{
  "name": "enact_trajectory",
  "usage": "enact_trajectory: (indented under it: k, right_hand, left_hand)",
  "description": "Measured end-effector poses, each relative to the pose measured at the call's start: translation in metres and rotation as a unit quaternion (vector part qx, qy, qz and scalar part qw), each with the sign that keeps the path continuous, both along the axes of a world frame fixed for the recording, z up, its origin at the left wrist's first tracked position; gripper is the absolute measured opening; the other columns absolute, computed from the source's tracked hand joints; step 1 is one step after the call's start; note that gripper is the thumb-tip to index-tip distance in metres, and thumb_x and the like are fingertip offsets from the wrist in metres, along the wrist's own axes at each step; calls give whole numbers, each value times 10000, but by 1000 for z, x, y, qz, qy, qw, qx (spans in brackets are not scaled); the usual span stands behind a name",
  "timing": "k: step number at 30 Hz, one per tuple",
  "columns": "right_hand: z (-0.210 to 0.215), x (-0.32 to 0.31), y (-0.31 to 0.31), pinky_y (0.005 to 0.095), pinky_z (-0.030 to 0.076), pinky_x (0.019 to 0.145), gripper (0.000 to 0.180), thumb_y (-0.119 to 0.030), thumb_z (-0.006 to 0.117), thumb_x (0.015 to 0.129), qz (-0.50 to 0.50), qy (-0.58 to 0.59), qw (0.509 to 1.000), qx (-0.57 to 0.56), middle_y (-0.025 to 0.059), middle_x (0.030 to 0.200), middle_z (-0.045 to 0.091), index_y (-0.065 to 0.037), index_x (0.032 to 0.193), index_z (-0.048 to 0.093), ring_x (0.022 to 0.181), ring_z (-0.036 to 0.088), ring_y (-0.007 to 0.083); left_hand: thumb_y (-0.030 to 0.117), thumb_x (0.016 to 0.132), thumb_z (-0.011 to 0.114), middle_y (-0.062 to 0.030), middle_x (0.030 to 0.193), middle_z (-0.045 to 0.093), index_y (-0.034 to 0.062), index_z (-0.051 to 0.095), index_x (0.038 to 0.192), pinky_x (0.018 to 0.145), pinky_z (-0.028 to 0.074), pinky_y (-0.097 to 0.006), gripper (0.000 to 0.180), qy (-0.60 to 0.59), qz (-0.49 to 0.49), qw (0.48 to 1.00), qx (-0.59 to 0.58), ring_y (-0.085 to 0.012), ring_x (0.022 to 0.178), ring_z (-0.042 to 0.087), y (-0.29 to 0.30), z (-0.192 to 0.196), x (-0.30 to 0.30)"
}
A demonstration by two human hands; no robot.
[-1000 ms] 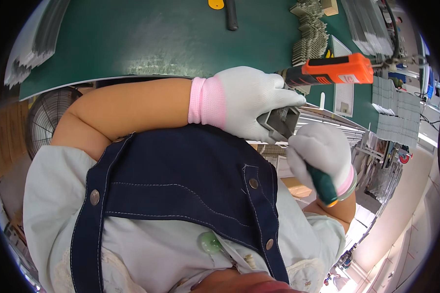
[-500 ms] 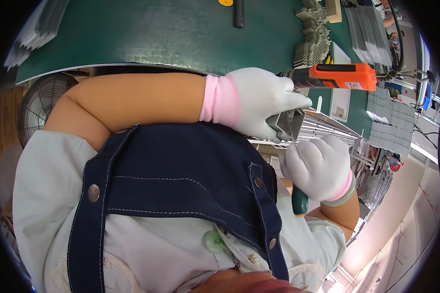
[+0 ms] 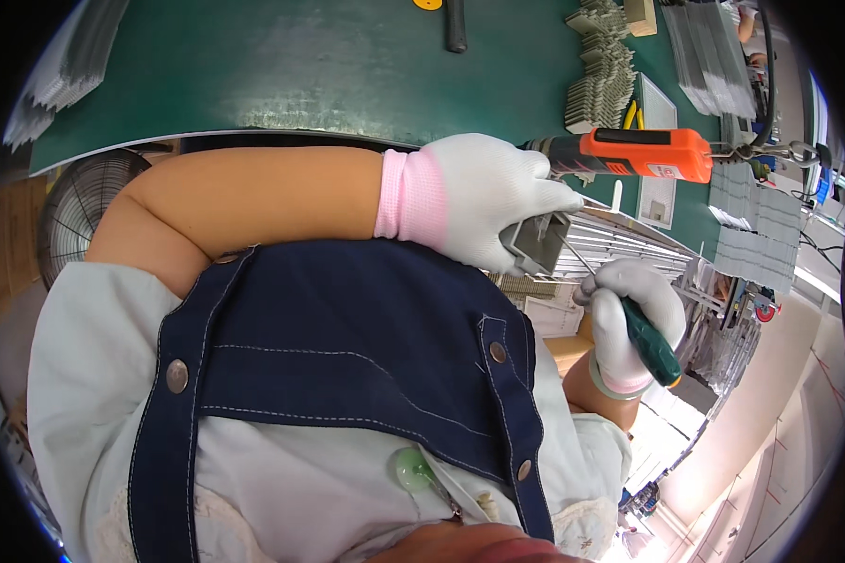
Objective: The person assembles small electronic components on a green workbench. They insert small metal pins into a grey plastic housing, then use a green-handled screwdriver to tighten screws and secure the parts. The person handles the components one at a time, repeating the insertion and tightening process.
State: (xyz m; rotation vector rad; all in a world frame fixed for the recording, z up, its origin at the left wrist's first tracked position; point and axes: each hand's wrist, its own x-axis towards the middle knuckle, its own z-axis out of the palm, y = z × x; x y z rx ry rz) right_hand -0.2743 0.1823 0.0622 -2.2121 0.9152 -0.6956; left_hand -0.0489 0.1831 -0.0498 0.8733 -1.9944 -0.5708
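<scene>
Green-handled screwdriver (image 3: 650,340) now lower, outward.

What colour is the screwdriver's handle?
Dark green, on the slim screwdriver in the white-gloved right hand; head view.

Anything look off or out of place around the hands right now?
Nothing stands out. The left hand holds a grey metal piece, and the right hand points a green-handled screwdriver at it. The orange power screwdriver hangs level.
</scene>
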Motion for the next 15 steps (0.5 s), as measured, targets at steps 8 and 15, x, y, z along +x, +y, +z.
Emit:
enact_trajectory:
  k: [8,15]
  right_hand:
    - [-8,-10,5,302,515,620,109,-59,682,830,-31,-80,994,68,116,747,668,27,891,655,653,647,200]
    - [-14,-7,0,295,523,591,78,-24,651,834,-30,-64,994,81,118,777,662,32,889,657,635,637,177]
  left_hand:
    - [371,754,793,-176,839,607,57,629,1259,630,537,-438,616,-47,17,999,12,-348,736,652,3,11,-6]
    - [324,727,806,-173,864,616,52,628,1259,641,537,-438,624,-40,21,999,5,-348,747,652,3,8,-6]
